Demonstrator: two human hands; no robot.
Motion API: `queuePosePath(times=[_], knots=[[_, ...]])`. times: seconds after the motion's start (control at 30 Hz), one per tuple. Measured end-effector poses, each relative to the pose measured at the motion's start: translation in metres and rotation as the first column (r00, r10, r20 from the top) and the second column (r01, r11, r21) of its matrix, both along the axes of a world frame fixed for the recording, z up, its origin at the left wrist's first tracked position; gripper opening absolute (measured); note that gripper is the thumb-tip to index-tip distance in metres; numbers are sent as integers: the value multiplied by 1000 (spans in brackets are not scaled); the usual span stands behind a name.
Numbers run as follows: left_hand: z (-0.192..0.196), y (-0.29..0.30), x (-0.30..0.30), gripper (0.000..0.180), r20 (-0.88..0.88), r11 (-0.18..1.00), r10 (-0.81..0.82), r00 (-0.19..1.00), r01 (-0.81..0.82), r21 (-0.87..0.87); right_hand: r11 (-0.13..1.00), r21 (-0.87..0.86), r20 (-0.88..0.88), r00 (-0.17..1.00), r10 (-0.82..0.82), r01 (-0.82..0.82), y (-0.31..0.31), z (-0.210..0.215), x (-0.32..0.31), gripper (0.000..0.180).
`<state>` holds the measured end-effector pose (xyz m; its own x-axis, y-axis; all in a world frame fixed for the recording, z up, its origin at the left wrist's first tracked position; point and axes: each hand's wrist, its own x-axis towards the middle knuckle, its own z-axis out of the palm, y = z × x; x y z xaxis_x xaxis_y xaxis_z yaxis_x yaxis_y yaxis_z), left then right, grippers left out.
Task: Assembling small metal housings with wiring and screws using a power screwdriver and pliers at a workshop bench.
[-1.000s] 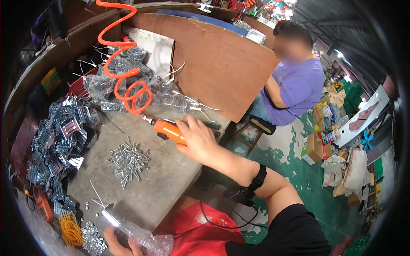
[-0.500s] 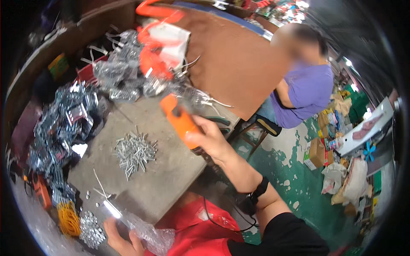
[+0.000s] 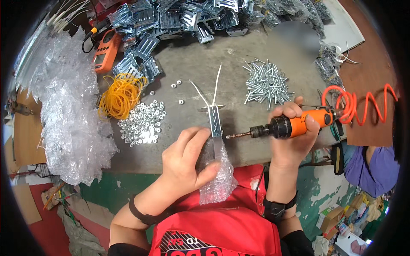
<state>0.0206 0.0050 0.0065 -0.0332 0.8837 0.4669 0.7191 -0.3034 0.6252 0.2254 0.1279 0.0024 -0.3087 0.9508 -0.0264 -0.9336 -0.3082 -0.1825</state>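
Observation:
My left hand (image 3: 181, 158) is closed around a narrow metal part (image 3: 215, 123) with two white wires at its far end. Its near end is wrapped in bubble wrap (image 3: 218, 183), which hangs past the table's front edge. In my right hand (image 3: 292, 141) is an orange and black air drill (image 3: 311, 123), fingers wrapped round its body. The drill lies level, its bit (image 3: 238, 135) pointing left, just right of the metal part and apart from it. A coiled orange air hose (image 3: 351, 106) runs from the drill's back end.
On the grey table (image 3: 213, 53) lie a pile of screws (image 3: 267, 84), small nuts (image 3: 143, 121) and yellow rubber bands (image 3: 121, 96). Metal brackets (image 3: 171, 19) are heaped at the back, near an orange meter (image 3: 106, 51). Bubble wrap sheets (image 3: 68, 106) lie left; a seated person (image 3: 371, 168) is at right.
The view has swung left and down to the work. My right hand has brought the air drill beside the metal part, its bit now pointing left. My left hand grips the part.

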Motion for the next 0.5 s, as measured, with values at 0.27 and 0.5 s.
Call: queuePosePath(times=[0.27,0.5], knots=[[0,1,-1,60,-32,999,-10,999,11,40,993,-104,-141,987,-70,55,-4,-7,-9,38],[2,4,0,58,-60,999,3,998,1,52,994,-108,-167,985,-47,29,-2,-8,-14,38]])
